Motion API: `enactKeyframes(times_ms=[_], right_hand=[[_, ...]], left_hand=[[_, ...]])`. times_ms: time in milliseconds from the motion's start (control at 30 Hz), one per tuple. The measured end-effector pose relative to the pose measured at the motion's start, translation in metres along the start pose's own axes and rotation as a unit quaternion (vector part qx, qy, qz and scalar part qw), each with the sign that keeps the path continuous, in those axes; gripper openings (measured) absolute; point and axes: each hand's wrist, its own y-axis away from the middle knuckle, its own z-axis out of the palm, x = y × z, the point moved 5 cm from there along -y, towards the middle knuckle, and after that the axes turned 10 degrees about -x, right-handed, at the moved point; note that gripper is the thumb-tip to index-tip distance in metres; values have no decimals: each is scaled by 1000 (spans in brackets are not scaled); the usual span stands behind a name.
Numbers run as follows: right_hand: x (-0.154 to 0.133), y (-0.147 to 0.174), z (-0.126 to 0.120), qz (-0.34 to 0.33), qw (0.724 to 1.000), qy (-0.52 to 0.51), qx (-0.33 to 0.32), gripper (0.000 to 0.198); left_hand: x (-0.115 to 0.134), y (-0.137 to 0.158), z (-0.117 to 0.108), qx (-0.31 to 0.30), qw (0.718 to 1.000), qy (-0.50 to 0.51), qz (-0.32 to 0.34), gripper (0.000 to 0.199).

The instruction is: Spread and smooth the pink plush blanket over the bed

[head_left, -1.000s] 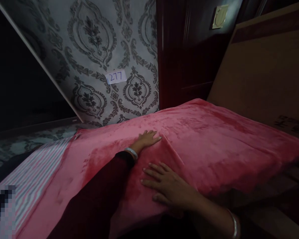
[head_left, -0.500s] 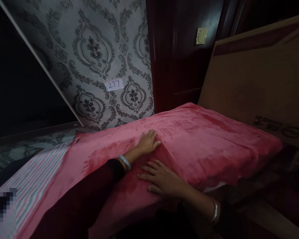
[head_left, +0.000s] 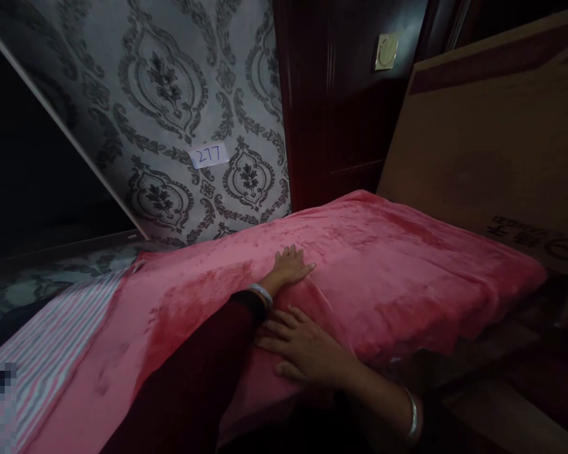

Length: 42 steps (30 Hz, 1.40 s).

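Observation:
A pink plush blanket lies spread over a raised surface, with a folded edge running down its middle. My left hand rests flat on it beside that fold, fingers spread. Nearer to me, my right hand also lies palm down on the blanket, its fingers apart and pointing left. Each wrist wears a silver bangle. Neither hand grips anything. A darker, brushed patch of pile shows left of my left forearm.
Striped fabric extends from the blanket's left side. Behind stands a patterned wall with a paper label reading 277. A dark red door and a large cardboard box border the far right.
My left hand has slid slightly to the right across the blanket, its fingers more spread. My right hand has barely moved. The view has shifted a little.

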Motion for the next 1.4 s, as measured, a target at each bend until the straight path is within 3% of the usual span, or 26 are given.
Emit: enactKeyframes(times_ms=[267, 367, 533, 633, 700, 800, 933, 1067, 1200, 1400], right_hand=[[2, 0, -2, 31, 999, -28, 2, 54], [3, 0, 0, 28, 999, -33, -15, 55], [2, 3, 2, 31, 998, -35, -36, 56], [3, 3, -7, 10, 998, -50, -23, 57], [11, -2, -22, 6, 997, -73, 20, 55], [34, -26, -50, 76, 993, -48, 82, 54], [72, -76, -71, 232, 970, 45, 62, 61], [104, -100, -60, 312, 944, 98, 46, 57], [128, -96, -35, 324, 941, 89, 36, 55], [144, -90, -31, 353, 929, 78, 83, 55]], left_hand=[[-10, -24, -4, -12, 999, 35, 3, 73], [-12, -19, -13, -5, 994, 107, 30, 71], [-30, 16, -38, 51, 980, 181, 65, 70], [-60, 51, -41, 72, 982, 163, 56, 69], [-90, 79, -38, 78, 988, 129, 17, 69], [-142, 120, -33, 75, 989, 78, -96, 70], [-188, 157, -25, 79, 975, 56, -202, 69], [-200, 169, 3, 89, 972, 29, -217, 68], [-204, 171, 28, 119, 967, 16, -226, 66], [-205, 178, 25, 177, 954, -2, -242, 57]])
